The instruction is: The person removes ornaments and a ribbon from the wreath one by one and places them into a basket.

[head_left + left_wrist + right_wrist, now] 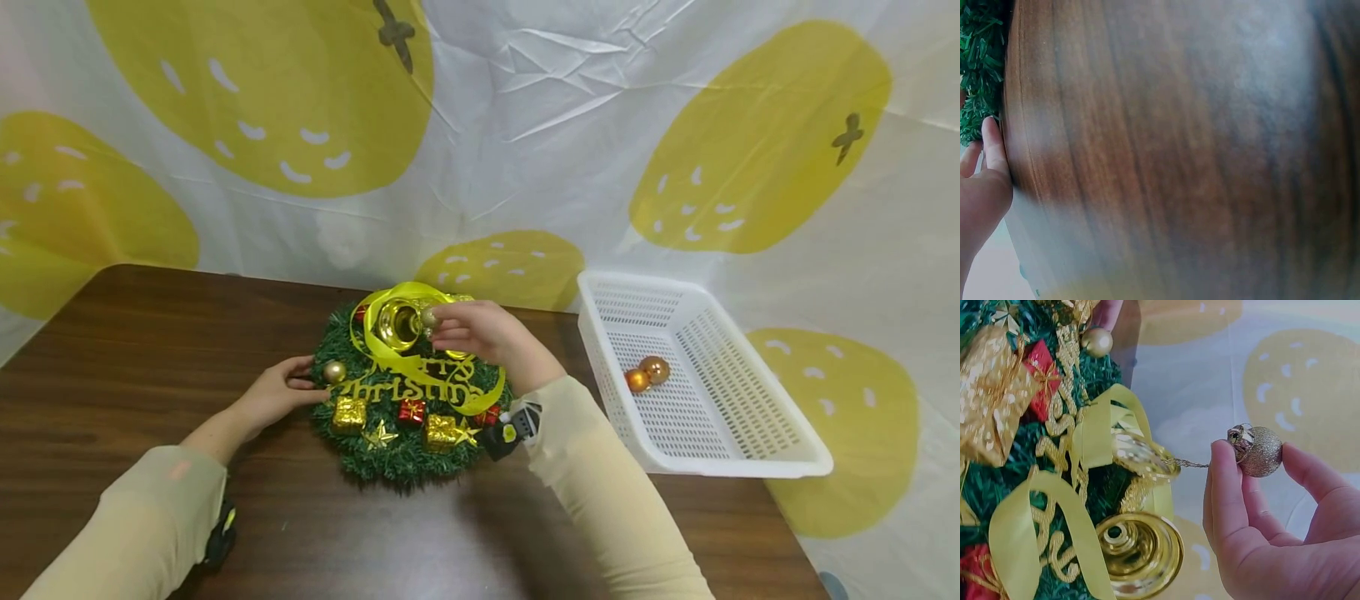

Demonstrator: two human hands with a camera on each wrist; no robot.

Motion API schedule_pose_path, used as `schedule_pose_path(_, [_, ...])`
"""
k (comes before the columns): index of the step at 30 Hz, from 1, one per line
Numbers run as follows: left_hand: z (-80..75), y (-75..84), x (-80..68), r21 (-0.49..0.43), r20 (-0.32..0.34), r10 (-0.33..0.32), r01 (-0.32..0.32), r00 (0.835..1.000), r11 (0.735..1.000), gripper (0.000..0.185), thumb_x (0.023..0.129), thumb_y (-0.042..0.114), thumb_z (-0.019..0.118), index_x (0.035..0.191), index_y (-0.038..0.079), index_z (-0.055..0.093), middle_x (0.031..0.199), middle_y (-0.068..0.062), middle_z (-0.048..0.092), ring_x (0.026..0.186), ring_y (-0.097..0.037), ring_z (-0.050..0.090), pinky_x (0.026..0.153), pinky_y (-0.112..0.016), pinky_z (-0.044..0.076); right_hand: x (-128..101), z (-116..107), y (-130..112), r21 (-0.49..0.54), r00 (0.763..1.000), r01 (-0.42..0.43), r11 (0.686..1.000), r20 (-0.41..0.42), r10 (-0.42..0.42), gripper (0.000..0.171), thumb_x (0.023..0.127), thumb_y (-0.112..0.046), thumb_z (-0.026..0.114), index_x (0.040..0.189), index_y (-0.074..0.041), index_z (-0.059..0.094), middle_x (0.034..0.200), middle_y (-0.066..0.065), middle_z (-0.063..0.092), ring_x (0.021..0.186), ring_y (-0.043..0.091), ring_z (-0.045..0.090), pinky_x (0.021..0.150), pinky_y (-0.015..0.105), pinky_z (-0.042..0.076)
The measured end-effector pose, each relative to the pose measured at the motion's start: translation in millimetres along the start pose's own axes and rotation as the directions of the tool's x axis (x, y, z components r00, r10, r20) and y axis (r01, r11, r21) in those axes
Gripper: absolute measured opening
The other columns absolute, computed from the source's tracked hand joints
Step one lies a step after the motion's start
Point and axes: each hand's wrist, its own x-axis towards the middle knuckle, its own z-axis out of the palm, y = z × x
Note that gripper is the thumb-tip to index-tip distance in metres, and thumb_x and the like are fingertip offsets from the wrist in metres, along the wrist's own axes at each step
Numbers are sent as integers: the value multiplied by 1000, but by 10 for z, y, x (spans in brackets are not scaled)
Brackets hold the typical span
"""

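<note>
A green Christmas wreath (397,471) lies on the table, trimmed with gold and red gift boxes, gold stars, gold lettering and a yellow ribbon (491,396). My left hand (277,393) holds the wreath's left edge, near a small gold ball (334,372). In the left wrist view its fingertips (990,131) touch the greenery (982,75). Over the wreath's upper part, my right hand (480,333) pinches a glittery gold bauble (1263,456) between thumb and fingers. Beside that bauble are shiny gold bells (1141,556), one large in the right wrist view.
To the right stands a white perforated basket (750,408) with two orange-brown baubles (647,374) inside. A white cloth (525,150) printed with large yellow fruit hangs behind the dark wooden table (187,333).
</note>
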Motion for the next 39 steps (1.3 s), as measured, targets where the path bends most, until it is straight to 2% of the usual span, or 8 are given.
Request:
schedule_pose_path(6, [-1,-5,1,0,2,-3,3,1000,1000,83,89,27,63,147,-7,14,144,-34,26,126,-44,40,101,-52,40,-51,-134,-12,23,1000,20,1000,5,-20,22,95,-9,51,113,4,54,71,3,62,68,13,66,73,24,57])
schedule_pose_path(9, [0,-4,1,-4,6,-3,3,1000,1000,83,90,28,63,147,-7,14,144,-34,25,126,-44,40,101,-53,40,-81,-214,-26,28,1000,31,999,1,-31,24,96,-9,49,114,5,55,64,1,63,66,13,67,71,24,57])
schedule_pose_path(14, [6,-5,4,-6,10,1,-1,1000,1000,84,90,28,63,148,-6,13,144,-34,25,126,-44,39,100,-53,40,-126,-381,-30,-4,998,64,998,2,-64,36,96,-10,47,126,10,49,64,-1,63,68,13,67,83,28,55])
schedule_pose_path(20, [6,-2,-6,1,2,2,-2,1000,1000,83,89,27,63,147,-7,14,143,-34,26,126,-45,40,100,-53,41,-180,-585,-43,43,994,107,993,33,-108,12,93,-11,55,93,-2,63,66,1,65,69,15,68,84,30,55])
schedule_pose_path(26, [7,15,-16,6,-1,4,-4,1000,1000,83,89,27,63,147,-8,15,143,-34,26,125,-45,40,100,-52,41,-273,-764,-109,87,995,96,992,-14,-95,28,98,-6,41,80,-9,63,65,2,65,66,15,68,74,27,57])
schedule_pose_path(30, [3,30,-25,9,3,-1,1,1000,1000,83,89,27,63,147,-8,14,143,-35,26,126,-45,40,100,-53,41,-328,-924,-141,104,995,96,990,-21,-94,30,99,-6,38,82,-9,62,68,3,65,66,16,68,72,25,57])
schedule_pose_path(36, [3,52,-42,10,11,-8,8,1000,1000,83,90,28,62,147,-8,13,144,-35,24,126,-45,39,100,-53,40,-421,-1153,-187,79,993,104,991,-67,-99,17,100,-9,36,95,-6,52,73,3,63,69,14,67,72,23,56])
schedule_pose_path(39, [4,44,-40,11,10,-7,6,1000,1000,83,90,27,62,147,-8,13,144,-35,25,126,-45,39,100,-53,40,-485,-1263,-213,82,991,117,990,-72,-111,18,100,-9,36,94,-7,52,75,3,62,70,13,65,73,22,56])
